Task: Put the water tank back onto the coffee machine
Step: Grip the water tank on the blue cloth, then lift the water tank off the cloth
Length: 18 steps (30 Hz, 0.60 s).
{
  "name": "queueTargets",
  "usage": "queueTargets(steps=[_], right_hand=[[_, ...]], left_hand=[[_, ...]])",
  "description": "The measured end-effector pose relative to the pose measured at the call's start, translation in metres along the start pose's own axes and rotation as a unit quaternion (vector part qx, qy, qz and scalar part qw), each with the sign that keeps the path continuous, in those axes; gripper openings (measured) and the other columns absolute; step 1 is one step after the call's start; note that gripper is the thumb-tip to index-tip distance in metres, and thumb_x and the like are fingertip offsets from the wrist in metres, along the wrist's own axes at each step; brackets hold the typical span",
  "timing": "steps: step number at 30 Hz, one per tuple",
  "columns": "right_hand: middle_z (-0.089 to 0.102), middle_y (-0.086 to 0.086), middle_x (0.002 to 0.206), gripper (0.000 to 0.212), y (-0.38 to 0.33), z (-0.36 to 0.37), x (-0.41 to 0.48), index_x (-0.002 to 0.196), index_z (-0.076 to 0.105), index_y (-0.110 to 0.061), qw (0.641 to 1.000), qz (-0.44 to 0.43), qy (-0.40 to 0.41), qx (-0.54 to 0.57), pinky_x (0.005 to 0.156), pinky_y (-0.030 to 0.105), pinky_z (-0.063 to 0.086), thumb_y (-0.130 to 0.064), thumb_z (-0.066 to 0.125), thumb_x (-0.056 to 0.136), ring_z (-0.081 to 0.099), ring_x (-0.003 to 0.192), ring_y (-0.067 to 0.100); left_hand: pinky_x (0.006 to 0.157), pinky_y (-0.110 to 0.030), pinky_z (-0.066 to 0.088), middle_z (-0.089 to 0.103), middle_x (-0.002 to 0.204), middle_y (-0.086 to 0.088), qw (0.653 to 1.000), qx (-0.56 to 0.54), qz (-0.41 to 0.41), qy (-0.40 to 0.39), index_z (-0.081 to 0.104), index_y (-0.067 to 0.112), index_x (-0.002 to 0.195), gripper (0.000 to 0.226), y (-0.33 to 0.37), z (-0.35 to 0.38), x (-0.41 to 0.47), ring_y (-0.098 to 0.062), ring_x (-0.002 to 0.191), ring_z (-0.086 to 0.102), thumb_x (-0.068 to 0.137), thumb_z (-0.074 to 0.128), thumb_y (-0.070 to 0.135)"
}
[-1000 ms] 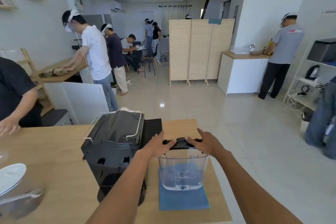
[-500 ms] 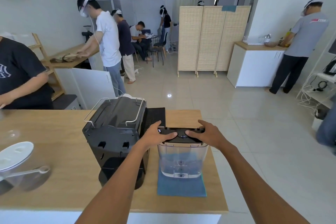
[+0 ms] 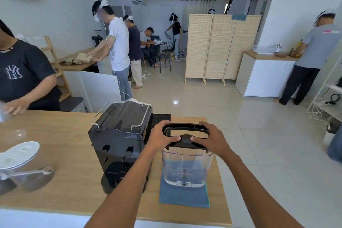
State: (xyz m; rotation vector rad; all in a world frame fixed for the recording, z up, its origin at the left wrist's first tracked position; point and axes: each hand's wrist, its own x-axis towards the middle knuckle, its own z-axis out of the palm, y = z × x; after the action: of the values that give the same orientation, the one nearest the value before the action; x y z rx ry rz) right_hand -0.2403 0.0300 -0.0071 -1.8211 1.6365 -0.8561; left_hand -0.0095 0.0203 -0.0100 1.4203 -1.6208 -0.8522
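A clear plastic water tank (image 3: 186, 168) with a black lid and raised black handle stands on a blue cloth (image 3: 184, 197) on the wooden table. It holds a little water. My left hand (image 3: 161, 138) grips the lid's left side and my right hand (image 3: 212, 139) grips its right side, thumbs pressing on the lid's middle. The black coffee machine (image 3: 118, 140) stands just left of the tank, its back facing me, close beside my left forearm.
A clear jug with a white lid (image 3: 20, 164) sits at the table's left. A person in a black shirt (image 3: 24, 74) leans over the far left table edge. The table's right edge (image 3: 223, 187) is close to the tank. Other people work farther back.
The tank's black handle has swung up from lying flat on the lid. My hands stay on the lid. The camera has tilted and moved closer.
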Motion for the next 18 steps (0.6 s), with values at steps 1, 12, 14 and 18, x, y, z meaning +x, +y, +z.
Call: queueTargets(steps=[1,12,14,18], right_hand=[[0.057,0.007,0.137,0.082,0.000,0.001,-0.001,0.145,0.048,-0.020,1.000,-0.011,0.011,-0.004,0.105,0.035,0.045,-0.047,0.082,0.075,0.055,0.126,0.024],[0.053,-0.006,0.142,0.074,0.008,0.017,-0.021,0.144,0.048,-0.025,0.990,-0.099,0.104,-0.007,0.095,0.020,0.043,-0.054,0.073,0.081,0.054,0.123,0.009],[0.052,-0.007,0.141,0.072,0.009,0.019,-0.026,0.144,0.048,-0.026,0.986,-0.112,0.119,-0.007,0.092,0.016,0.042,-0.053,0.072,0.081,0.053,0.122,0.008],[0.045,-0.005,0.147,0.071,0.015,0.026,-0.033,0.145,0.045,-0.032,0.982,-0.127,0.139,-0.007,0.095,0.026,0.051,-0.056,0.070,0.083,0.051,0.129,0.012]], left_hand=[[0.080,-0.009,0.038,0.064,0.117,0.007,1.000,0.009,0.012,0.008,0.061,0.018,0.121,0.061,0.001,0.002,-0.001,-0.010,0.110,0.057,0.068,0.092,0.022],[0.084,-0.007,0.036,0.059,0.121,0.009,0.987,0.084,0.115,0.078,0.053,0.029,0.126,0.055,0.000,0.019,-0.025,-0.004,0.110,0.054,0.080,0.078,0.045],[0.084,0.000,0.032,0.056,0.128,0.008,0.985,0.090,0.126,0.079,0.052,0.030,0.134,0.060,-0.002,0.019,-0.030,-0.001,0.115,0.051,0.082,0.075,0.047],[0.089,0.003,0.029,0.052,0.136,0.009,0.981,0.095,0.144,0.083,0.049,0.031,0.140,0.064,-0.008,0.019,-0.038,0.001,0.121,0.049,0.084,0.072,0.050]])
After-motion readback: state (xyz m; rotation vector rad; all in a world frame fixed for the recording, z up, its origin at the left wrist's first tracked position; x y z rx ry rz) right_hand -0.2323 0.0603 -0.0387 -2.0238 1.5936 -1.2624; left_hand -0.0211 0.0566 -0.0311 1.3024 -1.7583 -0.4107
